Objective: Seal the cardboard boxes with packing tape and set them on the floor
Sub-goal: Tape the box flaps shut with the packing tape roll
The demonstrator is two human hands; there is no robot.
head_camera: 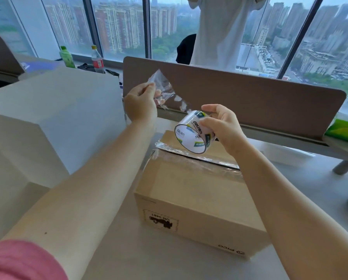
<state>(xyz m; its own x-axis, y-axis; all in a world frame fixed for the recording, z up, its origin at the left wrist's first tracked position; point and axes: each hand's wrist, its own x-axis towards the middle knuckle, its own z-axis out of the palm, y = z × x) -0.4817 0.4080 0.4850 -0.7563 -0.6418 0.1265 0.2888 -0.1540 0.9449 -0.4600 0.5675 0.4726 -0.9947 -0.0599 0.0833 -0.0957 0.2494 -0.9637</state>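
Pale desk (320,190), brown divider (249,102), high-rise view through windows (116,27)

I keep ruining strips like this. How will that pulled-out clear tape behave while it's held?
Probably floppy: the tape strip already crinkles between the left hand and the roll gripped by the right hand. It likely sticks to itself if slackened.

Right hand (221,128) grips the tape roll (193,132) above the cardboard box (191,201), while the left hand (139,102) pinches the free end of the clear tape strip (165,89) pulled up and to the left. The box sits on the tabletop (320,184), with shiny tape already along its top seam. A big white box (53,118) is just left of it, and 2 bottles (68,57) stand by the window.
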